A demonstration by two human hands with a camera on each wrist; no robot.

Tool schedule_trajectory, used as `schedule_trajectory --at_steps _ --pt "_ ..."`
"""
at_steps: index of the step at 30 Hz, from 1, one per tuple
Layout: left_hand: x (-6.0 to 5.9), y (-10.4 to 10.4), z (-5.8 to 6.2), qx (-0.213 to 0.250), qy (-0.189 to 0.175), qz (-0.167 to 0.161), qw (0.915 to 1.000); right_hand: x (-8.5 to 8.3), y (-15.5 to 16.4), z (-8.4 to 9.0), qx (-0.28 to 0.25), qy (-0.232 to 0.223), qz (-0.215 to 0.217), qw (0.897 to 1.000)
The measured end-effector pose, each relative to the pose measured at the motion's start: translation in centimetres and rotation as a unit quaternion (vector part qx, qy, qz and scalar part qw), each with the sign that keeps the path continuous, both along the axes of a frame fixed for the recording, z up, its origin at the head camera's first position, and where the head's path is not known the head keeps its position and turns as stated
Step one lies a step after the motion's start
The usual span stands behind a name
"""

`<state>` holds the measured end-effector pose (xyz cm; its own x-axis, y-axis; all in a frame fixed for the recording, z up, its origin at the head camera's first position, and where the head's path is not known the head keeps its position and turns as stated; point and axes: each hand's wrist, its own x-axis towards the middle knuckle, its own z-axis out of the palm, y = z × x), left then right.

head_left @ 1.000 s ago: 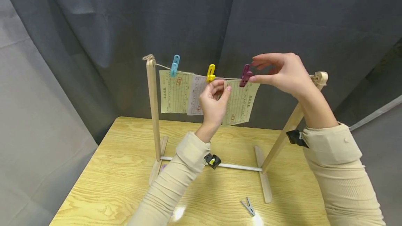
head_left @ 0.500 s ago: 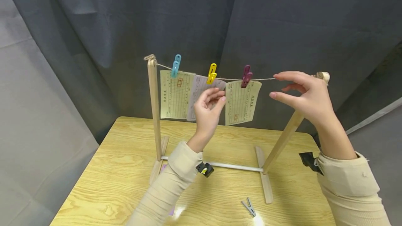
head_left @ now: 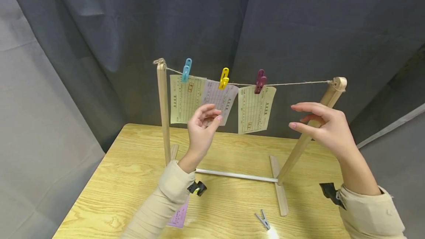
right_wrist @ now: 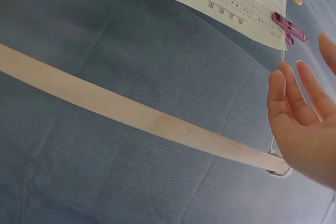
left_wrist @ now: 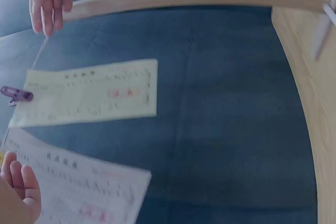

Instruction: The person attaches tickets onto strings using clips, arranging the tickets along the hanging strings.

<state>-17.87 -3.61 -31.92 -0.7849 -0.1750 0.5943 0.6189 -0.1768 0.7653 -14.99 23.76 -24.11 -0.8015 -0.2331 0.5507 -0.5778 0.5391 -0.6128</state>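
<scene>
Three printed paper slips hang from a string (head_left: 292,83). A blue clothespin (head_left: 186,70) pins the left yellowish slip (head_left: 184,102), a yellow clothespin (head_left: 224,78) the purple slip (head_left: 217,97), and a dark purple clothespin (head_left: 260,81) the right yellowish slip (head_left: 255,110). My left hand (head_left: 201,128) is in front of the purple slip's lower part, fingers loosely bent, holding nothing. Below the string, by the right post, my right hand (head_left: 327,128) has its thumb and fingers apart with nothing between them; the right wrist view shows that hand (right_wrist: 304,108) beside the string.
Wooden posts, left (head_left: 163,113) and right (head_left: 302,143), carry the string, joined low by a white rod (head_left: 235,175). On the wooden table (head_left: 225,209) lie a grey clothespin (head_left: 263,219) and another purple slip (head_left: 178,215), partly under my left sleeve. Behind hangs a dark curtain (head_left: 299,28).
My right hand has let go of the dark purple clothespin and moved right and down. My left hand has released the right slip and drawn left and down.
</scene>
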Motion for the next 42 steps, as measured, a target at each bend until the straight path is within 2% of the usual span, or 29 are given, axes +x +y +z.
schedule_trajectory --at_steps 5,11,17,23,27,34,38,42 --pt "0.3 -2.0 -1.0 -0.031 0.006 0.0 0.9995 0.3 0.3 -1.0 0.006 -0.004 0.0 1.0" --pt "0.9 -4.7 -2.4 -0.089 -0.003 -0.046 0.995 0.4 0.3 -3.2 0.027 -0.028 0.001 0.999" --pt "1.3 -6.9 -4.7 -0.163 -0.041 -0.117 0.9789 0.3 0.1 -6.7 0.009 -0.062 0.024 0.998" --pt "1.9 -8.5 -7.2 -0.208 -0.08 -0.156 0.9624 0.7 0.4 -10.0 -0.01 -0.117 0.044 0.992" --pt "2.3 -9.4 -8.2 -0.231 -0.105 -0.165 0.9531 0.9 0.9 -12.1 -0.021 -0.156 0.056 0.986" --pt "3.9 -10.5 -7.9 -0.306 -0.128 -0.145 0.9321 1.3 1.6 -15.5 -0.047 -0.196 0.1 0.974" --pt "4.3 -11.1 -8.4 -0.32 -0.16 -0.144 0.9227 1.9 2.0 -17.2 -0.067 -0.22 0.123 0.965" --pt "4.6 -11.6 -9.3 -0.318 -0.175 -0.152 0.9192 2.6 2.1 -18.6 -0.082 -0.256 0.134 0.954"
